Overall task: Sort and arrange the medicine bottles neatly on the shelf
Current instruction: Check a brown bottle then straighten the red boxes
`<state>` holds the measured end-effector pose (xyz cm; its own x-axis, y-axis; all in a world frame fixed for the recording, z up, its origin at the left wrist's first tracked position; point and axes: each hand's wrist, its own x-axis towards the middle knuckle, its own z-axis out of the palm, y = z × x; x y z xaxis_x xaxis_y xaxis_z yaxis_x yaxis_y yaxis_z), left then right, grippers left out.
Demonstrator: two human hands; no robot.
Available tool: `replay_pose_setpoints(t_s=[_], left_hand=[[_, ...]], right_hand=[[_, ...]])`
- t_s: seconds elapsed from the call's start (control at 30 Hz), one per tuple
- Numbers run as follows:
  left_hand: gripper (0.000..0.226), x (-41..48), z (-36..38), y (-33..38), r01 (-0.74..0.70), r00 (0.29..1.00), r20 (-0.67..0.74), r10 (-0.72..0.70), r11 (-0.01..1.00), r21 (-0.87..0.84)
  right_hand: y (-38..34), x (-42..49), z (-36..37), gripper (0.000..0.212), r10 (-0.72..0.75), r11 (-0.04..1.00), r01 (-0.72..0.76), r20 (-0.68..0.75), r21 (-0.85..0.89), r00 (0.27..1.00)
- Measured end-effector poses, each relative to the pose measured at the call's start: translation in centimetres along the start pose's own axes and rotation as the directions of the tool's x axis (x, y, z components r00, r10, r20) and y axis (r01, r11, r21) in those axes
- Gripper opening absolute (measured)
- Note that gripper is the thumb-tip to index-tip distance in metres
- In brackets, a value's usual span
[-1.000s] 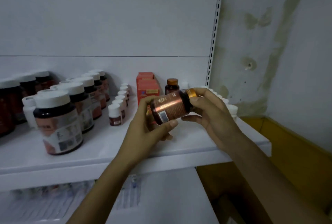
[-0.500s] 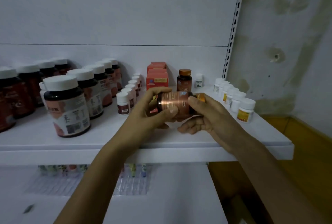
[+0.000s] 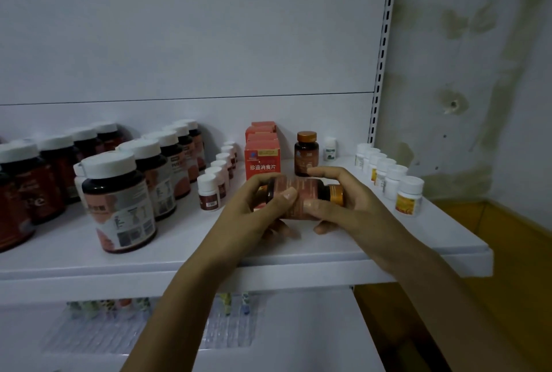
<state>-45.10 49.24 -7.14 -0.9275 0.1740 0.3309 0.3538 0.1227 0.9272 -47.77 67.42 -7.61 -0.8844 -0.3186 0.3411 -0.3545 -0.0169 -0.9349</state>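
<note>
A dark bottle with a copper label and gold cap [image 3: 304, 197] lies on its side in the air just above the white shelf [image 3: 268, 261], cap pointing right. My left hand [image 3: 254, 213] grips its base end and my right hand [image 3: 349, 207] wraps the cap end. Behind it stand a matching upright gold-capped bottle [image 3: 306, 153] and red boxes [image 3: 262, 156]. Another small item is partly hidden in my left hand.
Large dark jars with white caps [image 3: 118, 201] fill the shelf's left side. A row of small white-capped brown bottles [image 3: 215, 183] runs back beside the boxes. Small white bottles [image 3: 388, 174] line the right side. Blister trays [image 3: 149, 333] lie on the lower shelf. A stained wall stands right.
The bottle has tipped from slanted to lying level and sits lower, close over the shelf. My view has shifted so the right row of white bottles shows.
</note>
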Motion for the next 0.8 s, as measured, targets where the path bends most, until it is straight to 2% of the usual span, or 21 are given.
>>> replay_pose_setpoints(t_s=[0.1, 0.23, 0.47, 0.63, 0.7, 0.8], left_hand=[[0.049, 0.1, -0.2, -0.2, -0.016, 0.999, 0.031, 0.016, 1.000, 0.013], [0.057, 0.2, -0.4, -0.5, -0.032, 0.998, 0.058, 0.033, 0.999, -0.020], [0.050, 0.4, -0.9, -0.9, -0.057, 0.997, 0.053, 0.062, 0.995, -0.082], [0.049, 0.6, -0.9, -1.3, -0.065, 0.997, 0.032, 0.068, 0.993, -0.095], [0.053, 0.4, -0.7, -1.3, -0.081, 0.996, 0.018, 0.082, 0.996, -0.046], [0.058, 0.1, -0.1, -1.3, -0.168, 0.982, -0.064, 0.180, 0.973, 0.159]], right_hand=[[0.1, 0.3, 0.3, 0.045, 0.056, 0.998, -0.055, -0.047, 0.024, 0.997], [0.4, 0.1, 0.2, 0.046, 0.006, 1.000, -0.004, -0.086, 0.017, 0.996], [0.4, 0.2, 0.2, 0.049, 0.031, 1.000, -0.030, -0.089, 0.008, 0.996], [0.5, 0.0, 0.2, 0.047, -0.023, 0.999, 0.026, -0.086, 0.036, 0.996], [0.4, -0.2, 0.2, 0.048, -0.056, 0.994, 0.066, -0.119, 0.082, 0.991], [0.2, 0.0, 0.1, 0.049, -0.064, 0.972, 0.127, -0.297, 0.199, 0.953]])
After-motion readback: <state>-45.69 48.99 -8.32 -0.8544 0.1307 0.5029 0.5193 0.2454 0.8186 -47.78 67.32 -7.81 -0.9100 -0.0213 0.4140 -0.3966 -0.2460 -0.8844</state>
